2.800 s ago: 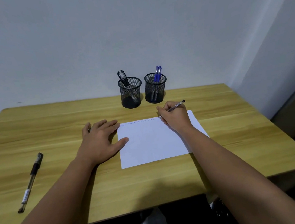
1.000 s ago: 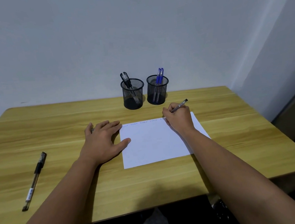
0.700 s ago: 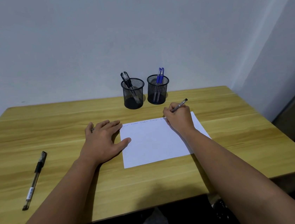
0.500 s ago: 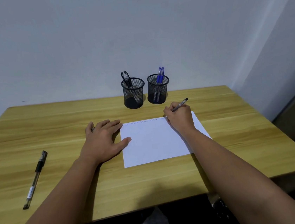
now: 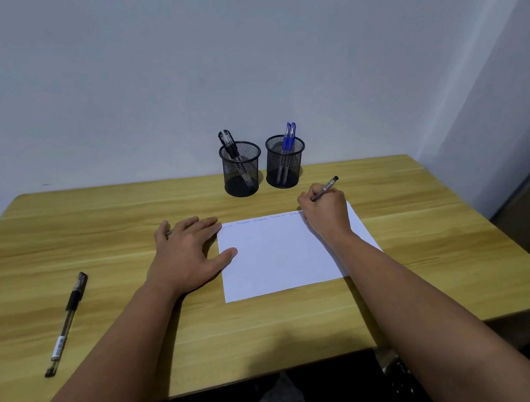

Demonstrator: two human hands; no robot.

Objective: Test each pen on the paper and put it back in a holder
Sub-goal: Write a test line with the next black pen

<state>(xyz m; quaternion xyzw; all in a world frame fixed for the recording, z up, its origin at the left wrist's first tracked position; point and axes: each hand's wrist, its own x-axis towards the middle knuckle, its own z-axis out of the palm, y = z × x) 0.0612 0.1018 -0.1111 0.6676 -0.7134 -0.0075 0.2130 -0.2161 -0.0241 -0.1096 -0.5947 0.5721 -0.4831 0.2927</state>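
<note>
A white sheet of paper [image 5: 280, 258] lies on the wooden table [image 5: 95, 226], with a row of faint writing along its far edge. My right hand [image 5: 326, 213] grips a dark pen [image 5: 326, 188] with its tip on the paper's far right corner. My left hand [image 5: 186, 249] rests flat on the table, fingers and thumb touching the paper's left edge. Two black mesh holders stand at the back: the left holder [image 5: 241, 173] has black pens, the right holder [image 5: 286, 165] has blue pens. A capped black pen [image 5: 67, 322] lies at the far left.
A pale wall rises just behind the holders. The table's near edge runs below my forearms, and its right edge drops off toward a dark floor.
My right hand has crept rightward along the paper's far edge while writing, and the row of writing has grown longer. My left hand has stayed put.
</note>
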